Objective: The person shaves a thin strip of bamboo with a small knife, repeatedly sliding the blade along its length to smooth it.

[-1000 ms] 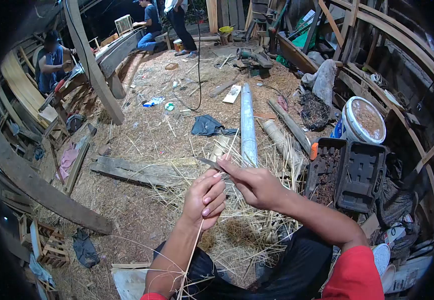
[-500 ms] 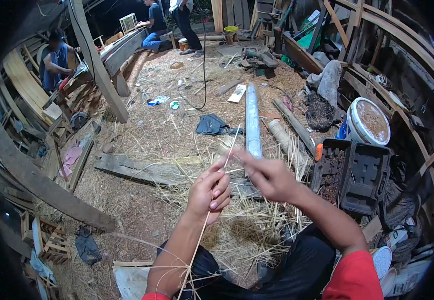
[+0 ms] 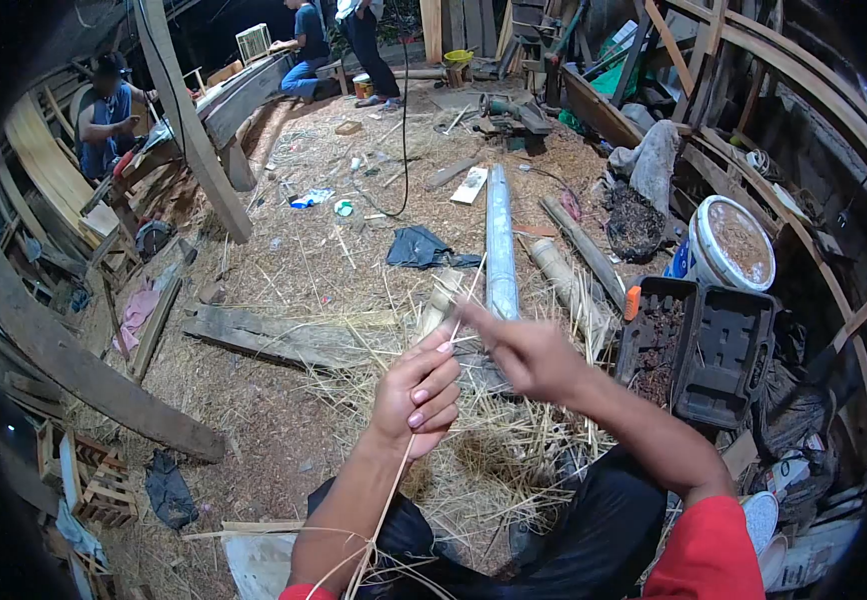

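Observation:
My left hand (image 3: 417, 397) is closed around thin bamboo strips (image 3: 391, 510). Their long tails run down past my left forearm to my lap, and the tips stick up above the fist. Close to the upper end of the strips is my right hand (image 3: 529, 352), smeared by motion. Its fingers are curled, with the forefinger and thumb toward the strips; whatever is between them is too blurred to make out. Loose shavings and split strips (image 3: 499, 450) lie beneath both hands, between my knees.
A grey pole (image 3: 502, 240) lies ahead, beside a bamboo piece (image 3: 557, 265). On the right are an open black tool case (image 3: 729, 350) and a lidded bucket (image 3: 739, 240). A plank (image 3: 274, 335) lies left of centre. Other people (image 3: 106, 120) work at the back left.
My right hand has shifted slightly left and down beside the strips and stays blurred. My left hand keeps its hold almost in place. The strip tails near my lap have swung a little.

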Motion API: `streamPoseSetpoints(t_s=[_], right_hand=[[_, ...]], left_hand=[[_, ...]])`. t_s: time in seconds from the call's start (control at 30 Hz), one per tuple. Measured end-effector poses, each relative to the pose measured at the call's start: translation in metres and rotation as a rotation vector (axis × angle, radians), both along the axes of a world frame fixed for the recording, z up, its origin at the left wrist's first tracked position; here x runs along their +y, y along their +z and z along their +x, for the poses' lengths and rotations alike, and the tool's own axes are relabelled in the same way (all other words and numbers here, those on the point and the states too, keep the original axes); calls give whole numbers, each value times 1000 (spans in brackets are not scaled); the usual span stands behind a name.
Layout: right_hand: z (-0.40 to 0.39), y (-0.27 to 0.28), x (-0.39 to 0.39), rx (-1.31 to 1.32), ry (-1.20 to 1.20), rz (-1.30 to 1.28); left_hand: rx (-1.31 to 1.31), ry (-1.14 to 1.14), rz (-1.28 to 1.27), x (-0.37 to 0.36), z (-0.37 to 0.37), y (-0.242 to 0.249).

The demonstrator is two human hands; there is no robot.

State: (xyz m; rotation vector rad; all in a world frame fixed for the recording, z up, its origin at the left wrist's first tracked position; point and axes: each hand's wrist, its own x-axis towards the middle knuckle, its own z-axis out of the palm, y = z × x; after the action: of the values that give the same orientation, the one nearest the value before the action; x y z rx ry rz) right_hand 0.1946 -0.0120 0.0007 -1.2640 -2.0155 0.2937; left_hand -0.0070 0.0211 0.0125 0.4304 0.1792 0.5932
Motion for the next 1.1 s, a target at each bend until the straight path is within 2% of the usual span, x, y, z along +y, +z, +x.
streamPoseSetpoints(t_s=[0.1,0.13,0.23,0.3,0.37,0.43,0.53,0.63,0.67,0.8,0.9,0.97,1.03,1.1], right_hand=[[-4,-7,3,6,27,108],[2,-2,5,-49,-57,74],[32,8,22,194,-375,-253],[52,-31,45,158,-311,213],[48,-36,46,157,-205,297],[15,-11,11,193,-85,-1],[-9,-2,-3,-12,92,56],[-2,-5,6,96,0,120],[-1,-8,7,44,-17,180],[-7,-3,0,21,43,156],[13,7,10,127,-213,-6],[10,6,7,62,-109,89],[5,1,0,7,-13,175],[39,-34,33,129,-177,188]], left_hand=[[-5,-15,-18,2,-3,-3],[-19,-34,-17,3,-3,-4],[-37,-100,-23,-3,-2,-1],[-39,-116,-23,-5,0,0],[-35,-69,-49,0,0,-3],[-39,-15,-71,6,0,-5],[-130,-46,-163,9,-2,-15],[-136,-49,-200,7,-3,-13],[-125,-40,-205,7,-4,-11],[-93,-46,-118,5,-4,-5],[-20,-35,-28,0,-3,0],[76,-3,19,-3,-1,4],[71,-13,42,-2,-1,2],[19,-36,35,-2,0,1]])
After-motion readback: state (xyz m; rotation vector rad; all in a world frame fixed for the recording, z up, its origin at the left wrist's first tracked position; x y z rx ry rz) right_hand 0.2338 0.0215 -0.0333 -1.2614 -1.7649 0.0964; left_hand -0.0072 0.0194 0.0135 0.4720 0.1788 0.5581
